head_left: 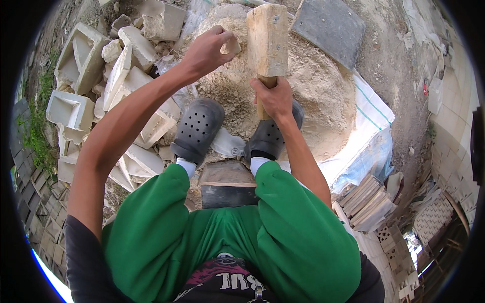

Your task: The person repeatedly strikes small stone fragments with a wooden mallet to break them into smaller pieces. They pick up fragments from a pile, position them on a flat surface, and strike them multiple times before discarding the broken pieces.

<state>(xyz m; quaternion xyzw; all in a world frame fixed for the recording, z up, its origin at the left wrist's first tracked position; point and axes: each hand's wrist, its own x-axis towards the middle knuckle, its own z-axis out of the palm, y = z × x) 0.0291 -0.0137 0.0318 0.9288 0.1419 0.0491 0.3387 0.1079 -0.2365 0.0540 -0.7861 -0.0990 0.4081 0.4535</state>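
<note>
My right hand [275, 98] is wrapped round the handle of a wooden mallet [268, 43], just below its big block head. The mallet is upright over a mound of pale crushed rubble [318, 96]. To the left of the mallet head, my left hand [211, 50] is curled, thumb and fingers brought together. A pale patch shows within its curl; whether that is a small lump or the powder behind cannot be made out. Both hands are above the mound, apart from each other.
Broken white plaster moulds [81, 58] are heaped on the left. A grey slab [331, 30] lies at the far right of the mound, over a white woven sheet [371, 106]. My grey clogs [199, 126] stand at the mound's near edge. Stacked flat pieces [366, 202] lie lower right.
</note>
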